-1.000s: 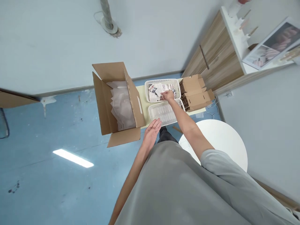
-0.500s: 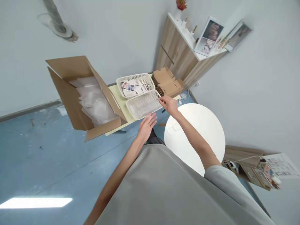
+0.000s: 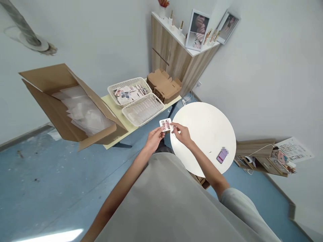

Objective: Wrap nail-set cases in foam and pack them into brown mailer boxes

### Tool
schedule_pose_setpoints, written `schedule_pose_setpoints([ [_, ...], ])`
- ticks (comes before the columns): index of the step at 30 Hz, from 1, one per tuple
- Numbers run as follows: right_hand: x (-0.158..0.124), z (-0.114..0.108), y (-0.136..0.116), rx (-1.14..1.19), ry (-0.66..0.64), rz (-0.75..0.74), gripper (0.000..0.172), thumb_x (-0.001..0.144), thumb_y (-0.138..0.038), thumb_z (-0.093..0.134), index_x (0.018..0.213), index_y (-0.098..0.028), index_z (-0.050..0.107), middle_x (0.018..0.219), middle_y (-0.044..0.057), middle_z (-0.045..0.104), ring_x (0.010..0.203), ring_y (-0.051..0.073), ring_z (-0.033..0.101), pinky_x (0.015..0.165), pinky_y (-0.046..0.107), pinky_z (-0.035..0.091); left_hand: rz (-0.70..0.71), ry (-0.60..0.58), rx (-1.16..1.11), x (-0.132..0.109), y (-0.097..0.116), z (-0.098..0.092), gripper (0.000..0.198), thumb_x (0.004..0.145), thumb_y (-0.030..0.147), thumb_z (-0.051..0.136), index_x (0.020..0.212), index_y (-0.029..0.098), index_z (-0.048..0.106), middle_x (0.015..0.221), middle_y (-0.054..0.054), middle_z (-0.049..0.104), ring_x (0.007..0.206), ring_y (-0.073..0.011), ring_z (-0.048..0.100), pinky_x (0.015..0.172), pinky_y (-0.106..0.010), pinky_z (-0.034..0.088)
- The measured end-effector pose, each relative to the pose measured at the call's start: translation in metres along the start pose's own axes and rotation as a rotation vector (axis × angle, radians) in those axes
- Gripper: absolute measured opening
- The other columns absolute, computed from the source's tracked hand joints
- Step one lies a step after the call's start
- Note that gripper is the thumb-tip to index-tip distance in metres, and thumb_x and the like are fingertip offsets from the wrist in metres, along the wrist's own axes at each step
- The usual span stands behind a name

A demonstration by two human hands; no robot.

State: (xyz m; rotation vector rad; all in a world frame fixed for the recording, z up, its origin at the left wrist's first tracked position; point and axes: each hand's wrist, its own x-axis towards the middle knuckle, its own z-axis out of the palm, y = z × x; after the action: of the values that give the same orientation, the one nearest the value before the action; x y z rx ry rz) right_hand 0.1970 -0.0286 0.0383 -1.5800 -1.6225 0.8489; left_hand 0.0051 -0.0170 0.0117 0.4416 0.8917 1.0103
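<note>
A small white card with rows of pink and dark pieces [image 3: 165, 124] is held between both hands, near the left edge of the round white table [image 3: 202, 124]. My left hand [image 3: 154, 138] pinches its lower edge. My right hand [image 3: 182, 133] has its fingers at the card's right side, thumb and forefinger close together. Beyond the hands, a white basket of clear plastic trays [image 3: 143, 110] stands beside a white basket of printed packets [image 3: 130, 92], both on a pale yellow table [image 3: 108, 144].
An open cardboard box of translucent bags [image 3: 83, 111] stands at left. Flat brown boxes [image 3: 165, 85] are stacked behind the baskets. A phone [image 3: 222, 155] lies on the round table. Behind is a wooden cabinet [image 3: 174, 50] with framed pictures.
The view has shifted, and both hands are now together at the card, which was not visible before. My right hand has left the basket's edge. The phone has come into view.
</note>
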Motion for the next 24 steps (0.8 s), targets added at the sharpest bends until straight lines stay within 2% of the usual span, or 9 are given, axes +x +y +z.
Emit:
schedule_pose_setpoints([
  [2, -0.004, 0.008, -0.005, 0.171, 0.067, 0.051, 0.034, 0.100, -0.049, 0.070, 0.129, -0.033, 0.079, 0.106, 0.003, 0.087, 0.084, 0.022, 0.083, 0.087, 0.037, 0.067, 0.004, -0.025, 0.022, -0.004, -0.001, 0.002, 0.041, 0.077, 0.049, 0.103, 0.099, 0.020, 0.084, 0.097, -0.004, 0.080, 0.074, -0.0121, 0.066, 0.073, -0.027, 0.055],
  [5, -0.004, 0.019, -0.009, 0.430, 0.154, 0.131, 0.054, 0.091, -0.055, 0.080, 0.138, -0.031, 0.071, 0.110, 0.003, 0.084, 0.076, 0.019, 0.077, 0.071, 0.033, 0.064, 0.009, -0.056, 0.047, -0.009, -0.005, 0.005, 0.048, 0.074, 0.048, 0.105, 0.107, 0.020, 0.084, 0.102, -0.006, 0.082, 0.083, -0.0157, 0.073, 0.084, -0.032, 0.059],
  [8, 0.001, 0.027, -0.009, 0.579, 0.172, 0.211, 0.057, 0.084, -0.059, 0.086, 0.130, -0.028, 0.071, 0.089, -0.002, 0.078, 0.067, 0.016, 0.068, 0.065, 0.030, 0.060, 0.029, -0.043, 0.058, -0.013, -0.009, 0.007, 0.054, 0.069, 0.047, 0.107, 0.109, 0.020, 0.084, 0.104, -0.007, 0.084, 0.088, -0.0187, 0.075, 0.091, -0.036, 0.060],
  [10, 0.004, 0.030, -0.008, 0.581, 0.169, 0.240, 0.052, 0.082, -0.060, 0.088, 0.118, -0.026, 0.073, 0.085, -0.001, 0.076, 0.068, 0.016, 0.068, 0.067, 0.030, 0.061, 0.054, -0.012, 0.065, -0.014, -0.011, 0.007, 0.055, 0.068, 0.048, 0.107, 0.108, 0.020, 0.084, 0.103, -0.007, 0.084, 0.088, -0.0196, 0.076, 0.093, -0.038, 0.060],
  [16, 0.005, 0.037, -0.016, 0.397, 0.282, 0.250, 0.039, 0.088, -0.056, 0.084, 0.109, -0.026, 0.073, 0.118, 0.006, 0.082, 0.088, 0.019, 0.076, 0.081, 0.033, 0.067, 0.167, 0.123, 0.149, -0.016, -0.010, 0.007, 0.054, 0.071, 0.053, 0.103, 0.105, 0.018, 0.079, 0.103, -0.010, 0.083, 0.090, -0.0237, 0.078, 0.095, -0.042, 0.059],
  [20, 0.006, 0.045, -0.029, 0.384, 0.203, 0.261, 0.028, 0.098, -0.054, 0.073, 0.106, -0.026, 0.076, 0.115, 0.007, 0.085, 0.103, 0.023, 0.082, 0.089, 0.034, 0.069, 0.228, 0.184, 0.178, -0.015, -0.005, 0.005, 0.052, 0.072, 0.054, 0.102, 0.099, 0.019, 0.076, 0.104, -0.010, 0.082, 0.092, -0.0263, 0.080, 0.091, -0.043, 0.061],
  [24, 0.009, 0.055, -0.040, 0.502, 0.158, 0.255, 0.034, 0.090, -0.054, 0.085, 0.109, -0.027, 0.077, 0.120, 0.009, 0.085, 0.111, 0.025, 0.084, 0.094, 0.037, 0.071, 0.312, 0.248, 0.258, -0.014, 0.000, 0.002, 0.041, 0.076, 0.050, 0.099, 0.089, 0.021, 0.074, 0.090, -0.005, 0.078, 0.090, -0.0252, 0.078, 0.087, -0.038, 0.061],
])
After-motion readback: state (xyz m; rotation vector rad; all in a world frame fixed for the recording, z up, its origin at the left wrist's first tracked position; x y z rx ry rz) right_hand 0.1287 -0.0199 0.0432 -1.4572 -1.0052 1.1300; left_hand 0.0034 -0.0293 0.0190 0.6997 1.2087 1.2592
